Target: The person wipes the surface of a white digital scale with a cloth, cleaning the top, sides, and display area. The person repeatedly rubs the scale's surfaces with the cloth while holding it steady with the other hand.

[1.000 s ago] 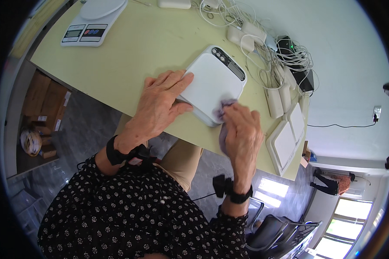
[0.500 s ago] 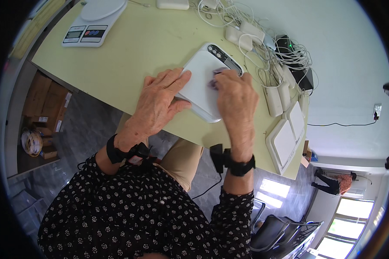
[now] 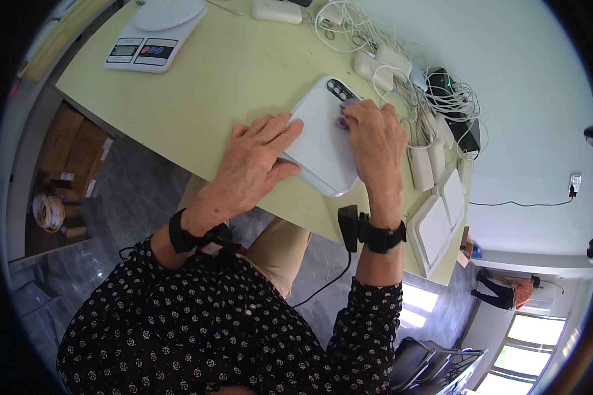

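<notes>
On the pale-green tabletop (image 3: 230,76), white flat rectangular scale (image 3: 319,145) lies with its long axis slanting far-right. Left hand (image 3: 255,155) spread, fingertips on its left edge; right hand (image 3: 377,135), nearer the black button panel (image 3: 339,90), pinches crumpled purple cloth (image 3: 342,122).

Purple cloth (image 3: 342,121) on white scale (image 3: 319,141)

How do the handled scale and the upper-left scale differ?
The handled scale has a flat, squarish top; the upper-left scale carries a round plate. The left hand rests on the handled scale; no hand touches the upper-left scale. Shared: both white, on the pale green table.
</notes>
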`<state>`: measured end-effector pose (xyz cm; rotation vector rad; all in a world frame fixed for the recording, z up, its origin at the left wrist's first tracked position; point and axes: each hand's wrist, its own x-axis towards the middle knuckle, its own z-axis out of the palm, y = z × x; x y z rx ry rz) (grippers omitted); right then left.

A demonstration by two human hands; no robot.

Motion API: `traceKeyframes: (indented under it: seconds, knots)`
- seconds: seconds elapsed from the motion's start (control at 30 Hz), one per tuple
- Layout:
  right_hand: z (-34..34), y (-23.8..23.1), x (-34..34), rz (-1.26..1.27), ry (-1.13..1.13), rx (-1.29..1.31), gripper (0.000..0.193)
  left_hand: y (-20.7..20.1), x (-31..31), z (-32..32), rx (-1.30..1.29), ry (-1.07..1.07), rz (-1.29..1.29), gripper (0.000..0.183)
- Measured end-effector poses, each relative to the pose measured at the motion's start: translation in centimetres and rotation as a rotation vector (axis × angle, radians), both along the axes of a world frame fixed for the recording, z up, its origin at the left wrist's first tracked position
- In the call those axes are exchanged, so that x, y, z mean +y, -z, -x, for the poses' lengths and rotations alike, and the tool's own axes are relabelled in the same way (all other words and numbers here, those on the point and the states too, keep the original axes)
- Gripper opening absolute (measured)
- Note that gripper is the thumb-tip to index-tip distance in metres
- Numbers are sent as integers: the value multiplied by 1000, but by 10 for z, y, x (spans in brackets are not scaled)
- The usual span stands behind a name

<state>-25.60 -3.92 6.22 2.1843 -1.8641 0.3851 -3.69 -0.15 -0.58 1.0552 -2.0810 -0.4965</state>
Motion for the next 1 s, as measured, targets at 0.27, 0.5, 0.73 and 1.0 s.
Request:
traceKeyframes:
  seconds: [0.27, 0.5, 0.73, 1.0]
  knots:
    - [-32, 7, -10, 42, -331, -153, 15, 0, 0, 0, -15, -2, 7, 71]
    - [-24, -6, 47, -36, -289, -197, 16, 0, 3, 0, -3, -6, -8, 76]
    - [13, -10, 40, -40, -31, -89, 13, 1, 2, 0, 0, 2, 14, 79]
    - [-20, 11, -5, 120, -300, -159, 17, 0, 1, 0, 112, 10, -72, 102]
